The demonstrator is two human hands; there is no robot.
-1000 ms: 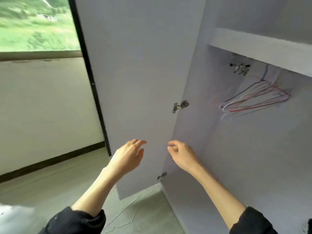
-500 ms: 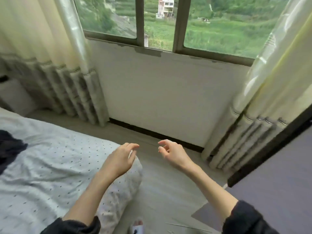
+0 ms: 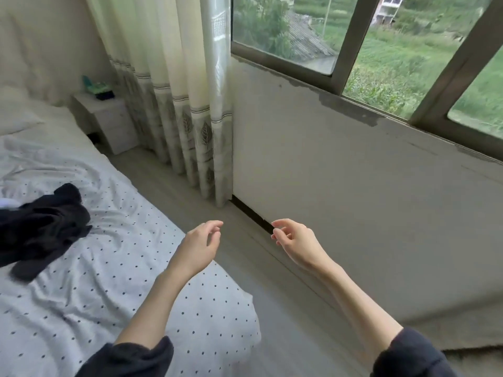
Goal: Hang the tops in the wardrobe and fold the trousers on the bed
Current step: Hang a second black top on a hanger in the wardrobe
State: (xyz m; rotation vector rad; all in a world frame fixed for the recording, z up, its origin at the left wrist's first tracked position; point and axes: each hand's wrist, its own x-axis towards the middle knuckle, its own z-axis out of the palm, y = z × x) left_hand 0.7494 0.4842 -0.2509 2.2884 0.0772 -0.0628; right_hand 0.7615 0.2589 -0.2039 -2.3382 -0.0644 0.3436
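A crumpled black garment [image 3: 40,229] lies on the bed [image 3: 114,281], which has a pale dotted sheet, at the left. My left hand [image 3: 198,246] hovers over the bed's near corner with loosely curled fingers and holds nothing. My right hand [image 3: 294,240] hangs over the floor beside it, also relaxed and empty. Both hands are well to the right of the garment. The wardrobe is out of view.
A strip of grey floor [image 3: 231,240] runs between the bed and the wall under the window [image 3: 381,50]. A curtain [image 3: 185,104] hangs at the back. A white nightstand [image 3: 109,118] with small items stands in the far corner.
The view has swung left from the open wardrobe to the window and then the bed. The black garment has come into sight. Both hands stay raised, empty and loosely curled.
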